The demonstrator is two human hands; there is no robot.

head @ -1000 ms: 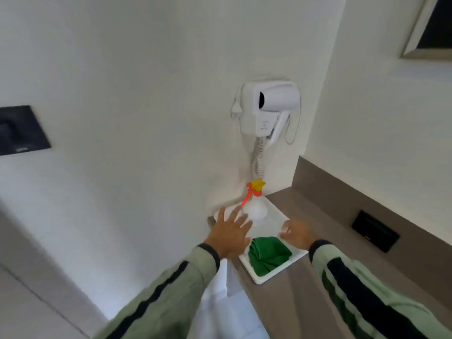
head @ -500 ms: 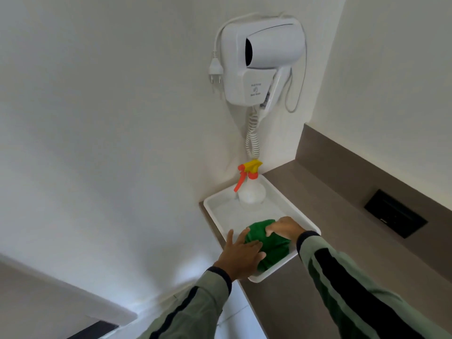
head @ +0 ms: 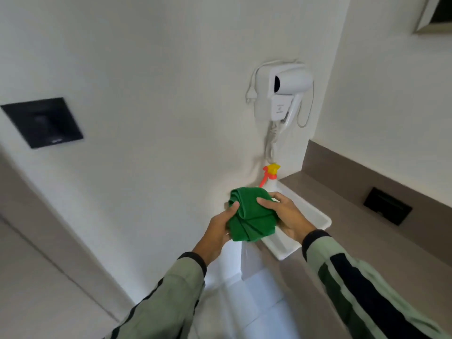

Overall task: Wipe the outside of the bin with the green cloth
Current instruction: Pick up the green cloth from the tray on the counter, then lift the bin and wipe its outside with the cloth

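Note:
The folded green cloth (head: pixel 252 216) hangs in the air above the near-left corner of a white tray (head: pixel 315 222). My left hand (head: pixel 220 228) grips its left side, thumb on top. My right hand (head: pixel 288 214) holds its right side with fingers curled over the upper edge. No bin shows anywhere in the view.
A spray bottle (head: pixel 270 178) with a red and yellow trigger stands at the tray's far end, on a brown counter (head: pixel 367 241). A white hair dryer (head: pixel 283 94) hangs on the wall above. A black wall panel (head: pixel 44 122) sits at left, another black plate (head: pixel 387 207) on the backsplash.
Both hands closed on the green cloth in the tray and lifted it up and toward me. The view pulled back and swung left.

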